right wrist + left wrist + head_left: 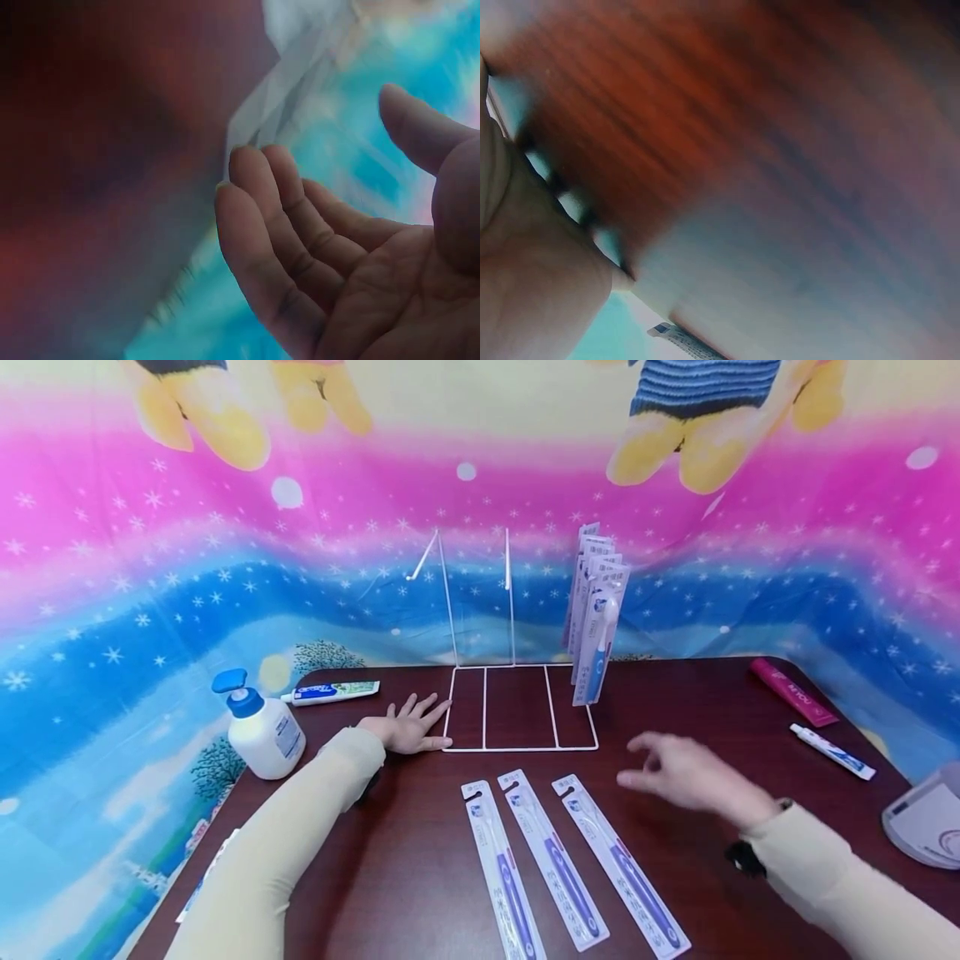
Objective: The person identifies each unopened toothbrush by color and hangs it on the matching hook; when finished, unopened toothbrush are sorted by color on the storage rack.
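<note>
A white wire display rack [522, 749] stands on the dark red table. My left hand [408, 724] lies flat with spread fingers at the rack's left side, its fingertips touching the base wire. On the rack's right hang several packaged toothbrushes [598, 635], one behind another. Three more packaged toothbrushes with purple handles, a left one [504, 877], a middle one [555, 862] and a right one [622, 870], lie in front of the rack. My right hand [686, 777] hovers right of them, fingers loosely bent; its palm [397, 292] holds nothing in the right wrist view.
A white pump bottle [267, 735] and a toothpaste tube [333, 692] are at the left. On the right lie a red tube [793, 692] and a small white tube [832, 752], with a clear container [926, 818] at the table's edge. A patterned cloth [465, 468] hangs behind.
</note>
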The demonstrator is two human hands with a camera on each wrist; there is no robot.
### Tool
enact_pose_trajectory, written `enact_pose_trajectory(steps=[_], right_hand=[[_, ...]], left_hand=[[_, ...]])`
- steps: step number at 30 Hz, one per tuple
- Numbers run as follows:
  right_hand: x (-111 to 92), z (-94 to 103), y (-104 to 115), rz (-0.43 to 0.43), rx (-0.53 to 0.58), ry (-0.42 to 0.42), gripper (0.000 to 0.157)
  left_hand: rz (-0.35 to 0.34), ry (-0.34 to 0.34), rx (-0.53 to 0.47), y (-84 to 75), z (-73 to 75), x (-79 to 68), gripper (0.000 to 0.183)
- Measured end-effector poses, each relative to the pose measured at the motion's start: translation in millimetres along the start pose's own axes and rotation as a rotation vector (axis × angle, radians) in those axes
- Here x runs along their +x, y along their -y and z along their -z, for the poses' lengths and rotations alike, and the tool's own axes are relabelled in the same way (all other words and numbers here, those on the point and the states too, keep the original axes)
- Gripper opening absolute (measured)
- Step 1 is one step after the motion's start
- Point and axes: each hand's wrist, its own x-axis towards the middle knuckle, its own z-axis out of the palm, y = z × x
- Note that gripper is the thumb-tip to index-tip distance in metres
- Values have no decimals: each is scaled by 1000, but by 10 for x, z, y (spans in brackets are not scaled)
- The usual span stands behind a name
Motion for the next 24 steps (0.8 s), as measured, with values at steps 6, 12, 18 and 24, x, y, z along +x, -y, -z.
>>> enact_pose_trajectory(steps=[6,12,18,24], right_hand=[[-351,-495,130,3,-140,61,83],[-508,-606,206,106,-256,61,86],[-515,-522,159,173,-221,60,71],[-542,-461,18,135,-241,60,66]], left_hand=[[-5,1,-9,11,-4,13,87],[-1,9,10,33,-24,14,87],[-12,-6,6,-26,34,-73,84],[-19,-2,13,-82,85,-95,83]])
